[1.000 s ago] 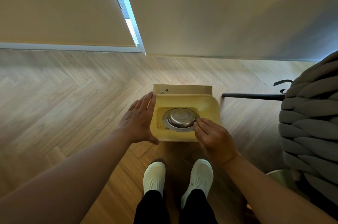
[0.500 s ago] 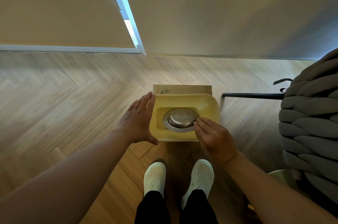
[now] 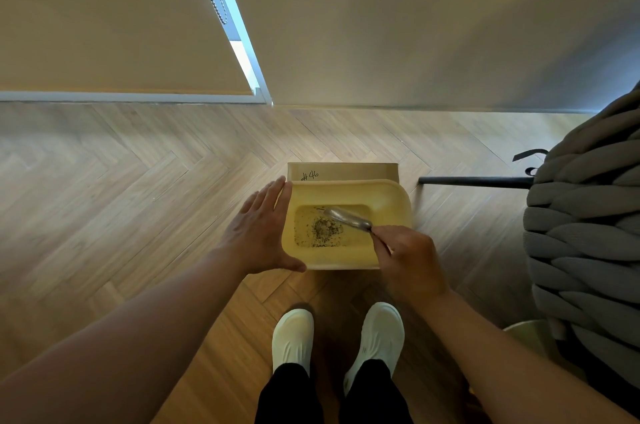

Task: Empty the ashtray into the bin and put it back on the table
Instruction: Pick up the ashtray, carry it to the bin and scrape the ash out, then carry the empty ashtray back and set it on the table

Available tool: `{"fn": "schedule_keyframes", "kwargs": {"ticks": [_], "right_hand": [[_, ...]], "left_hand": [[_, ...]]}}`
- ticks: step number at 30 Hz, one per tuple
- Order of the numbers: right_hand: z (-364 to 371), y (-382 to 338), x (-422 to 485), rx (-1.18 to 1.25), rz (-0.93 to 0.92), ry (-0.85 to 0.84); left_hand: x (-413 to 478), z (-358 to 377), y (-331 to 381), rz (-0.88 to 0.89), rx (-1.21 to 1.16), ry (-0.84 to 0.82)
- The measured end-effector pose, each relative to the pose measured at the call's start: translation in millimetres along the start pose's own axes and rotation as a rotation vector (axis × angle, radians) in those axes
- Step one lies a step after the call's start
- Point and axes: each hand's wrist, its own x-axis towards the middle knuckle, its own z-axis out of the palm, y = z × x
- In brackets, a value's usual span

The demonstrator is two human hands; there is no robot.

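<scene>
Floor (image 3: 145,188): brown wood in a zigzag pattern, going up to the wall.
Blanket (image 3: 588,222): big, grey and chunky, piled at the right side.
Bin (image 3: 394,196): a yellow tub with round corners, sitting on the floor in front of the person's feet. A heap of dark ash and crumbs lies at the bottom.
Box (image 3: 346,171): brown card, just behind the bin and touching it, with "#46" written on it.
Shoes (image 3: 292,337): 2 white ones, side by side, just this side of the bin.
Black pole (image 3: 474,181): lies flat on the floor, to the right of the bin, running under the blanket.
Left hand (image 3: 259,233): flat and open, fingers spread apart, pressed on the bin's left side. It holds nothing.
Right hand (image 3: 408,257): its grip is pinched on the rim of the ashtray, over the bin's right side.
Ashtray (image 3: 348,218): small, round and silver. It is tipped up on its edge inside the bin, above the ash heap.
</scene>
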Motion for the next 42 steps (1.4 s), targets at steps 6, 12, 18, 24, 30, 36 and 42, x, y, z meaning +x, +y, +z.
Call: {"fn": "schedule_keyframes", "kwargs": {"ticks": [6,12,18,24,30,36,42], "right_hand": [[-1.2,4.1,9.5,0.264,0.453,-0.016],[-4.4,12.7,16.6,0.543,0.82,-0.069],[-13.3,4.1,25.0,0.821,0.986,-0.125],[-17.0,1.2,28.1,1.012,1.031,-0.239],[-15.8,2.0,27.7,1.067,1.02,-0.321],[-14.2,2.3,27.2,1.035,0.983,-0.352],[-15.4,0.9,31.5,0.86,0.817,-0.398]], "left_hand": [[2.4,-5.5,6.4,0.043,0.032,0.061],[7.3,-13.2,15.4,0.104,0.019,0.109],[9.7,-10.9,20.4,0.157,-0.046,0.126],[9.3,-6.1,22.3,0.166,-0.074,0.127],[9.3,-3.9,24.1,0.132,-0.133,0.133],[9.8,-4.2,24.7,0.117,-0.177,0.164],[9.0,-2.1,24.2,0.121,-0.15,0.145]]}}
